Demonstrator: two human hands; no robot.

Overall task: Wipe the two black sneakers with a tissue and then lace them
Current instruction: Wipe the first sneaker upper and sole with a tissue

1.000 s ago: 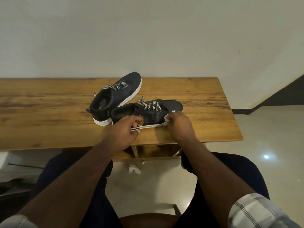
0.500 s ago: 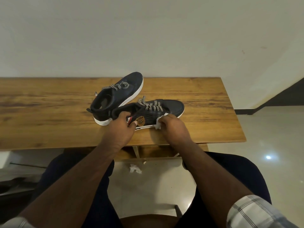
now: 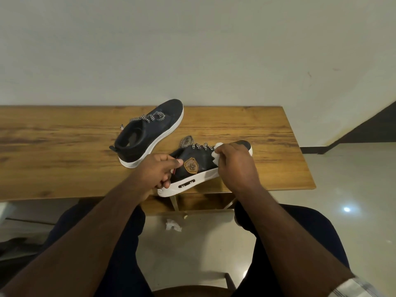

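Two black sneakers with white soles and checked laces are at the wooden table [image 3: 64, 159]. The near sneaker [image 3: 199, 166] is lifted and tilted, its heel hanging past the table's front edge, a gold badge on its side. My left hand [image 3: 157, 172] grips it at the heel collar. My right hand [image 3: 234, 166] holds a white tissue [image 3: 215, 154] against the sneaker's side near the laces, covering most of the toe. The other sneaker [image 3: 150, 131] lies on the table behind it, toe pointing away, untouched.
A crumpled white tissue [image 3: 173, 224] lies on the pale floor under the table, between my knees. A plain wall stands right behind the table. The table's right end [image 3: 300, 146] borders bare floor.
The near sneaker has been lifted off the table and pulled toward me, heel now over the front edge. My right hand with the tissue moved up from the sole edge to the side near the laces.
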